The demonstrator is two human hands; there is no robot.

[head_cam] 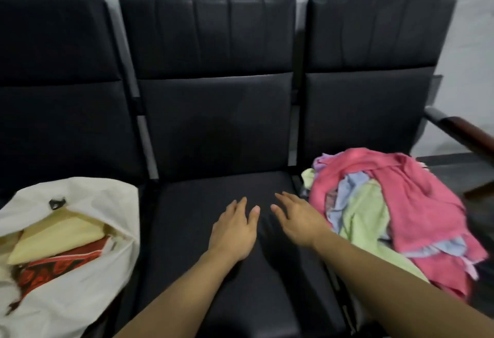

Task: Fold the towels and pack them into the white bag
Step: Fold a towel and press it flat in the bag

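Both hands flat on the seat (230, 284)

Left hand (234, 233) and right hand (299, 220) fingers straight, holding nothing; crumpled pink-green towels (387, 212) right of them, bag (80, 244) left.

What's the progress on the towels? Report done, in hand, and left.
Done: the white bag on the left seat already holds folded cloth, a pale yellow piece over a red patterned one. In hand: nothing; the left hand and right hand lie open over the middle seat. Left: the unfolded towel pile on the right seat, pink on top, green and blue beneath.
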